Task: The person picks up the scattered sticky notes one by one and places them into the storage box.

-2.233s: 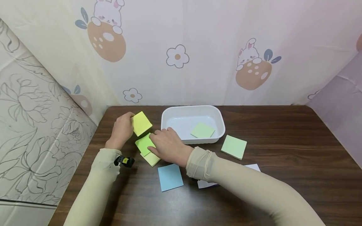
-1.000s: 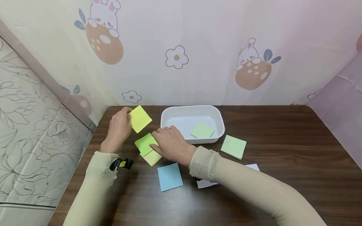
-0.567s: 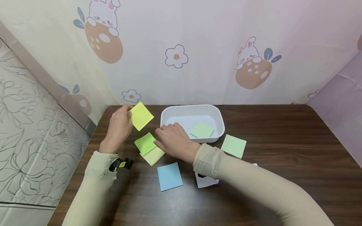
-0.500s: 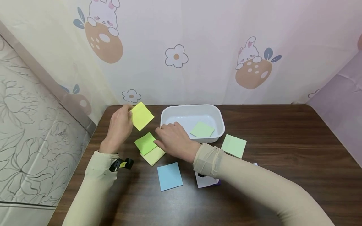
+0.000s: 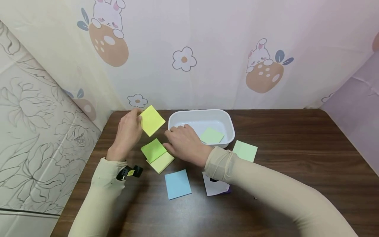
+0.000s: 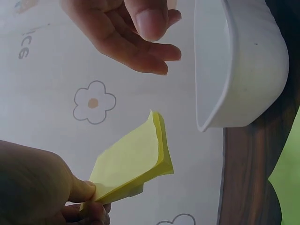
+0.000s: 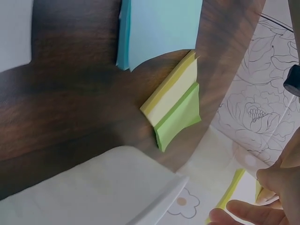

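My left hand (image 5: 127, 133) pinches a bright yellow sticky note pad (image 5: 152, 120) by one corner, raised left of the white plastic tub (image 5: 232, 128). The left wrist view shows the pad (image 6: 129, 157) side-on between thumb and fingers, its sheets slightly spread. My right hand (image 5: 188, 144) hovers at the tub's front left rim. Its fingers (image 6: 140, 54) hang loosely curled in the left wrist view and hold nothing. Just below both hands, a lime green pad (image 5: 153, 150) overlaps a pale yellow pad (image 5: 161, 163). Inside the tub lies a light green pad (image 5: 212, 135).
A blue pad (image 5: 178, 184) lies nearer on the dark wooden table (image 5: 296, 141). Under my right forearm sits a white pad (image 5: 214, 186) with a purple edge, partly hidden. Right of the tub is a pale green pad (image 5: 245, 150). A patterned curtain (image 5: 219, 79) backs the table.
The yellow pad has risen in my left hand, then shifted right toward the tub. My right hand has slid right and back, uncovering more of the lime green and pale yellow pads.
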Demonstrator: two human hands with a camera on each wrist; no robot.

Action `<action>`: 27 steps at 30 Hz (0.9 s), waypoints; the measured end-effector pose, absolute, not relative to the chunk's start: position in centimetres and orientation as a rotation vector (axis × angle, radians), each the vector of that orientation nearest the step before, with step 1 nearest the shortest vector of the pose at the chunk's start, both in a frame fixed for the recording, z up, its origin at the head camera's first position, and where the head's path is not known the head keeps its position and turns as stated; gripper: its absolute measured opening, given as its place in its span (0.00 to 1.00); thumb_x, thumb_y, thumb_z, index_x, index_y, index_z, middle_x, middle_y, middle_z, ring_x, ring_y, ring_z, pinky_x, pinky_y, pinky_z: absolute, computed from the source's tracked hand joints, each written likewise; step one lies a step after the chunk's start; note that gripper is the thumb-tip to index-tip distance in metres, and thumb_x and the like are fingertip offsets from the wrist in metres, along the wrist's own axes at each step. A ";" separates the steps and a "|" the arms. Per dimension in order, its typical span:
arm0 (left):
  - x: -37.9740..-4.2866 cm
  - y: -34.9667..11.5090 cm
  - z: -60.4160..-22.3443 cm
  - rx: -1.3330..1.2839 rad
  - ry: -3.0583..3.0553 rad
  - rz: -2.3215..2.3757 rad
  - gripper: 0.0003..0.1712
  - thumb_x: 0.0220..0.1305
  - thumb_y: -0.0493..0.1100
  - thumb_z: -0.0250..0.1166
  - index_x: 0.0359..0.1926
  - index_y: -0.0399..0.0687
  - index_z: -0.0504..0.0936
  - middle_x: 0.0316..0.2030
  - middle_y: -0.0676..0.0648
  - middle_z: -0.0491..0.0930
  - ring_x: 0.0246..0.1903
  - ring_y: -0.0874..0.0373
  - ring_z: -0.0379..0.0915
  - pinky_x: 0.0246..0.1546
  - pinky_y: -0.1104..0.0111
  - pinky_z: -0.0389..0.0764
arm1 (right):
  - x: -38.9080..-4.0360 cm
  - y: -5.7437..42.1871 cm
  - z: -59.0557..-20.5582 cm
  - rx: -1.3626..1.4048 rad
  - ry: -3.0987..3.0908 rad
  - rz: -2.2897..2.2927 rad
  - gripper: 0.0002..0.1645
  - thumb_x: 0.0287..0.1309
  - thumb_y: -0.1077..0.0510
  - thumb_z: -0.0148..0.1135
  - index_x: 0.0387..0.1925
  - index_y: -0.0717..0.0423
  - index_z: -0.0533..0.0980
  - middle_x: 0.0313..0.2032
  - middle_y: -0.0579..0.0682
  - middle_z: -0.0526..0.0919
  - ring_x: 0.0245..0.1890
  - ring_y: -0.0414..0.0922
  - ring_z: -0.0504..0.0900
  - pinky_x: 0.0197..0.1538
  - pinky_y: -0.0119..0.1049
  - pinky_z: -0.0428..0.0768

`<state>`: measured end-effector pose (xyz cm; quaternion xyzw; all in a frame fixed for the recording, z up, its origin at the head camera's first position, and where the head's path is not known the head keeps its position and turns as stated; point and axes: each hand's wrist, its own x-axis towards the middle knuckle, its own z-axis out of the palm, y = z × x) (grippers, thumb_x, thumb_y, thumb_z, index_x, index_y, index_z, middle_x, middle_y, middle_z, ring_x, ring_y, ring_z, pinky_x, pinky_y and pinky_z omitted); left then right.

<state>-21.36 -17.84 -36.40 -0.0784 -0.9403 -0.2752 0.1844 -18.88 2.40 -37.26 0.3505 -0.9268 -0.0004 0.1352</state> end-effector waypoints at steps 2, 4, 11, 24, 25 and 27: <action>-21.3 -17.7 -36.3 -0.226 -2.652 -0.776 0.14 0.68 0.33 0.49 0.51 0.33 0.73 0.38 0.36 0.78 0.32 0.46 0.72 0.33 0.54 0.72 | -19.0 2.6 -37.1 1.008 -2.681 -0.001 0.13 0.58 0.44 0.54 0.28 0.48 0.74 0.23 0.43 0.73 0.23 0.46 0.74 0.29 0.38 0.67; -21.3 -17.5 -36.2 -0.237 -2.653 -0.777 0.14 0.68 0.33 0.49 0.51 0.33 0.73 0.37 0.36 0.78 0.31 0.46 0.72 0.33 0.54 0.72 | -19.1 2.7 -37.0 1.000 -2.684 -0.008 0.14 0.58 0.44 0.54 0.30 0.48 0.75 0.24 0.43 0.73 0.23 0.46 0.74 0.30 0.38 0.67; -21.3 -17.1 -35.9 -0.281 -2.643 -0.776 0.13 0.68 0.33 0.49 0.51 0.33 0.72 0.35 0.37 0.78 0.30 0.46 0.71 0.32 0.54 0.72 | -19.5 3.2 -36.6 0.997 -2.693 -0.011 0.15 0.58 0.43 0.53 0.31 0.49 0.76 0.25 0.43 0.74 0.23 0.46 0.73 0.30 0.39 0.67; -21.2 -15.8 -35.2 -0.305 -2.654 -0.796 0.13 0.68 0.35 0.49 0.52 0.34 0.71 0.35 0.38 0.78 0.28 0.48 0.70 0.29 0.57 0.71 | -19.9 4.1 -36.1 0.966 -2.671 -0.015 0.16 0.59 0.43 0.53 0.25 0.49 0.73 0.21 0.43 0.71 0.21 0.45 0.71 0.28 0.38 0.66; -21.2 -15.7 -35.2 -0.305 -2.657 -0.800 0.13 0.68 0.35 0.49 0.51 0.34 0.71 0.35 0.38 0.78 0.28 0.48 0.70 0.29 0.57 0.71 | -19.9 4.2 -36.0 0.965 -2.674 -0.012 0.16 0.59 0.44 0.53 0.26 0.49 0.73 0.21 0.43 0.71 0.21 0.45 0.71 0.28 0.38 0.66; -21.1 -15.5 -35.1 -0.310 -2.658 -0.809 0.13 0.68 0.34 0.49 0.51 0.35 0.71 0.34 0.39 0.78 0.29 0.48 0.70 0.30 0.56 0.72 | -20.0 4.4 -35.9 0.963 -2.681 -0.009 0.16 0.60 0.44 0.53 0.26 0.50 0.73 0.21 0.44 0.71 0.22 0.45 0.72 0.29 0.38 0.67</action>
